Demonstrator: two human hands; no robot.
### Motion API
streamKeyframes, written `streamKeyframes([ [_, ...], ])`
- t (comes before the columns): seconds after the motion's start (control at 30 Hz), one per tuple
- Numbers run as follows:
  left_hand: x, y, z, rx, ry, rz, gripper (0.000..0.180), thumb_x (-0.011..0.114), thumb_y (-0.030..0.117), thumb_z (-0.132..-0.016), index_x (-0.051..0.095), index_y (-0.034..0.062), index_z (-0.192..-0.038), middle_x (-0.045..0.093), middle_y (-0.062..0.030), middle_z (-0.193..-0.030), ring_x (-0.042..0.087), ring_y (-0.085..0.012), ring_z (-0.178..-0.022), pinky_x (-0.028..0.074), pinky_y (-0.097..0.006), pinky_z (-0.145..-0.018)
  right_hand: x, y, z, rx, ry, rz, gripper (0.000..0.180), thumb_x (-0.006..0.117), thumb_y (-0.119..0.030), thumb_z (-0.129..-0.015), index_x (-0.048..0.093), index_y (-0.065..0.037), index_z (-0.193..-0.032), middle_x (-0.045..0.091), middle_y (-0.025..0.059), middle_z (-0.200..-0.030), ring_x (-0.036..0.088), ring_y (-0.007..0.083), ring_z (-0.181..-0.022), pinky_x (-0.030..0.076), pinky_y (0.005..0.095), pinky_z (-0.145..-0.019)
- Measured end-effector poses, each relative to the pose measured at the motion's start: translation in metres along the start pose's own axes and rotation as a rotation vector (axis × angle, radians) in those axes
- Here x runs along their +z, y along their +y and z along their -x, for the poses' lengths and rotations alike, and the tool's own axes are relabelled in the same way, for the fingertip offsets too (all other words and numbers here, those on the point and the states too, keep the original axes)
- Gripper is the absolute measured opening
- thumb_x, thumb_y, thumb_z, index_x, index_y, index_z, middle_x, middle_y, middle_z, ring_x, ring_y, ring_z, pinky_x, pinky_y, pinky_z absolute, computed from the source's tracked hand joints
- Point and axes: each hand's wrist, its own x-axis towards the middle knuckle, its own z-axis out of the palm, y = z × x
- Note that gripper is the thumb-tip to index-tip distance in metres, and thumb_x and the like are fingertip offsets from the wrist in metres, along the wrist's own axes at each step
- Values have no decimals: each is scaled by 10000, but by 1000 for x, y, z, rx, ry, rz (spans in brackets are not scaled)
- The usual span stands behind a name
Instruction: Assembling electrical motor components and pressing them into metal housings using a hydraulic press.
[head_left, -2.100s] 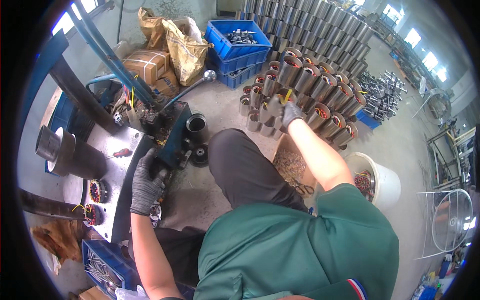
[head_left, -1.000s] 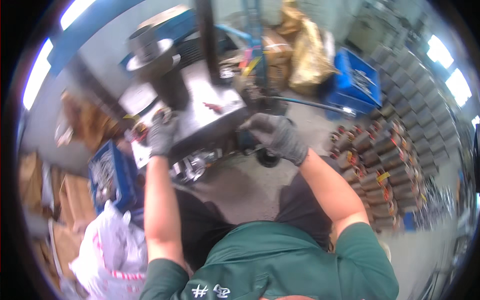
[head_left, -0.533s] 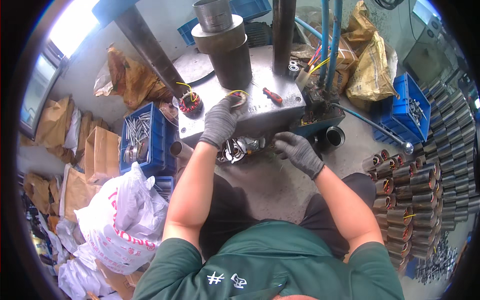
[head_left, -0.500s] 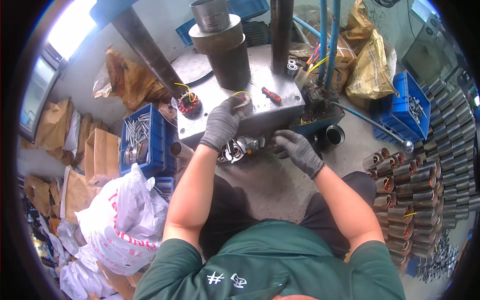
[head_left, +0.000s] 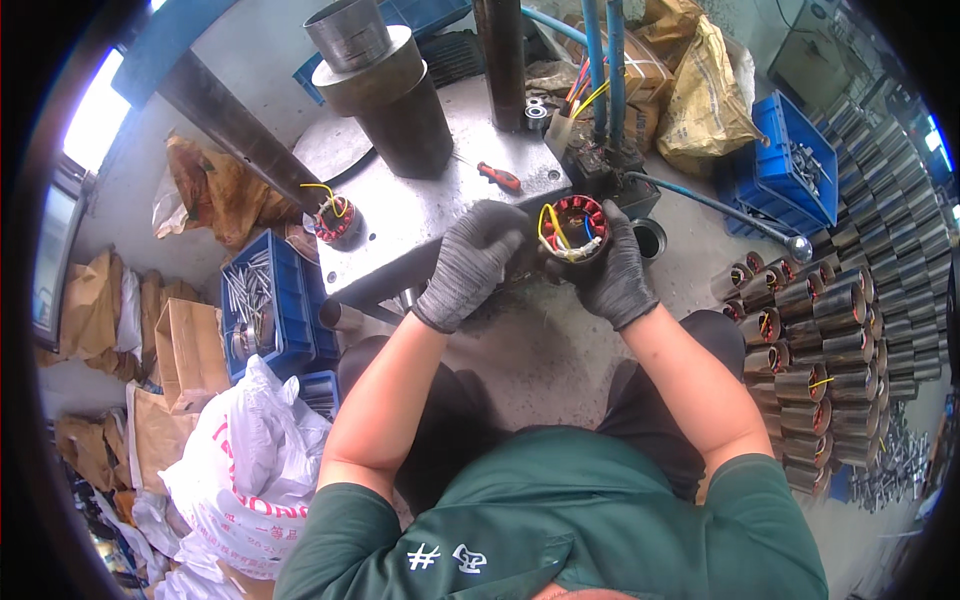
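Note:
My gloved right hand [head_left: 618, 265] grips a motor stator [head_left: 573, 228] from its right side. The stator is a short ring with red windings inside and loose yellow, blue and white wires at its upper face. My left hand [head_left: 475, 262], also in a grey glove, hovers just left of it with half-bent fingers slightly apart and nothing visible in them. Both hands are in front of the steel press table [head_left: 400, 225]. A second stator [head_left: 338, 220] with a yellow wire stands on that table's left corner. A red-handled screwdriver [head_left: 498, 177] lies near its right end.
A thick steel ram [head_left: 400, 120] and dark columns [head_left: 500, 65] rise from the table. Blue crates [head_left: 265, 300] of metal rods stand left, beside a white plastic bag [head_left: 245, 460]. Stacked metal cylinders [head_left: 810, 370] fill the right. A ball-ended lever [head_left: 798, 248] juts out at the right.
The stator my left hand was grasping at the table is now in my right hand, out in front. My left hand has let go. The view has shifted somewhat.

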Motion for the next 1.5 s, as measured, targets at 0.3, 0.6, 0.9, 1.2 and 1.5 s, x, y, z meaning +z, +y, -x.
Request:
streamKeyframes([
  [0.3, 28, -5, -5, -127, 95, -62, 262, 703, 70, -962, 667, -8, -1210, 723, -80, -1021, 650, -112, -877, 562, -281, -805, -3, 6, 3, -138, -37, 79, 469, 544, -488, -1023, 617, -116, -1300, 675, 78, -1236, 656, 261, -1125, 566, 464, -959],
  [0.6, 39, 1, 1, 224, 34, -464, 181, 724, -45, -857, 733, 6, -1030, 656, -92, -1032, 665, -227, -921, 541, -332, -845, -6, 3, 6, -12, -110, 159, 455, 671, -387, -973, 583, -147, -1349, 642, 47, -1277, 644, 226, -1156, 581, 510, -945],
  [0.9, 44, -2, -6, -5, 231, -345, 303, 777, 14, -821, 656, 34, -1097, 637, -66, -1007, 628, -136, -879, 549, -287, -814, -6, 15, 15, -90, -86, 351, 735, 779, -97, -825, 468, -139, -1489, 593, 42, -1311, 636, 205, -1155, 613, 445, -929],
  [1.2, 36, 1, -6, 1, 147, -143, 445, 794, 53, -818, 653, 10, -1238, 639, -92, -1103, 642, -155, -956, 552, -301, -890, -12, 13, 15, -213, -61, 304, 769, 724, -10, -785, 448, -72, -1500, 598, 75, -1317, 637, 197, -1165, 576, 339, -986],
  [1.5, 32, 0, -8, -257, -7, -175, 444, 713, -22, -765, 663, -9, -1206, 719, -129, -1077, 684, -190, -1011, 557, -343, -945, -6, 23, 26, -333, -242, 740, 917, 817, -15, -806, 350, -96, -1591, 566, 101, -1382, 599, 163, -1187, 550, 322, -1008],
])
